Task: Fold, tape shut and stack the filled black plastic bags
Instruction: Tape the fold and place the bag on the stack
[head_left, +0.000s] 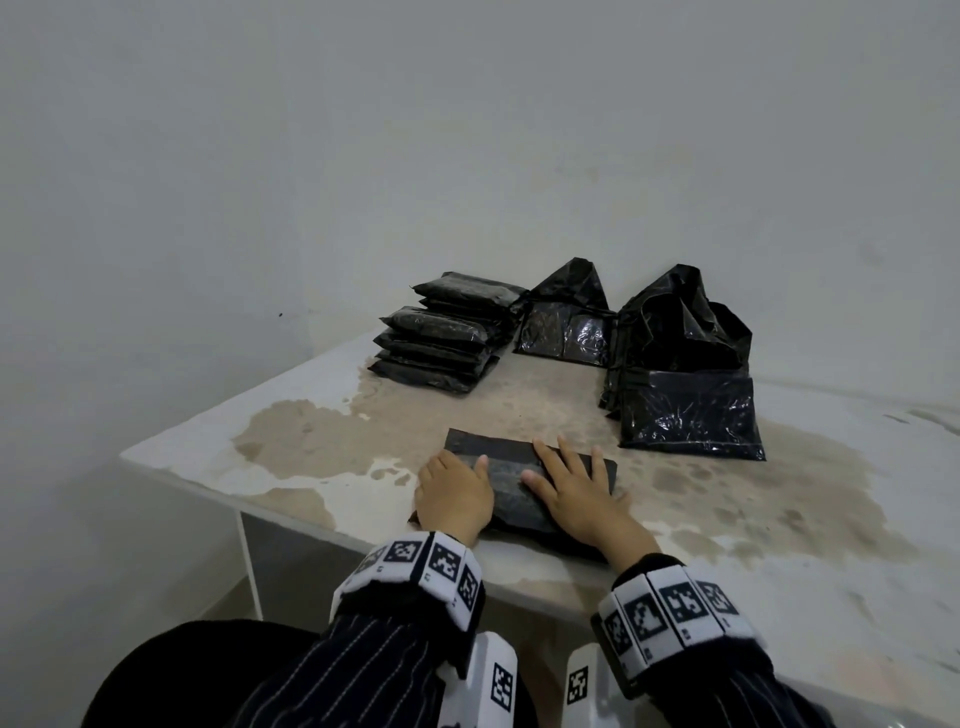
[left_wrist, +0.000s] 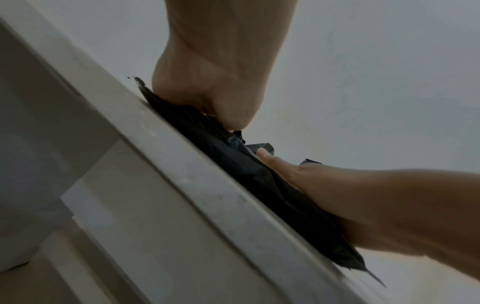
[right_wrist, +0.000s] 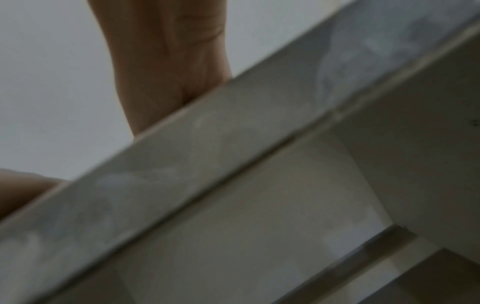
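Note:
A flat filled black bag (head_left: 511, 483) lies near the table's front edge, with a paler folded strip across its top. My left hand (head_left: 454, 488) covers the bag's left end, fingers bent down onto it and thumb on the fold. In the left wrist view this left hand (left_wrist: 213, 82) digs its thumb into the bag (left_wrist: 233, 160). My right hand (head_left: 576, 488) lies flat on the right half with its fingers spread; it also shows as the right hand (left_wrist: 363, 195) from the side. In the right wrist view the table edge (right_wrist: 207, 164) hides the fingers of my right hand (right_wrist: 166, 61).
A stack of several folded black bags (head_left: 441, 332) stands at the back of the stained table (head_left: 311, 452). Two unfolded bags stand behind and to the right: one bag (head_left: 566, 322) by the wall, a bigger bag (head_left: 685, 395) nearer. The wall closes the far side.

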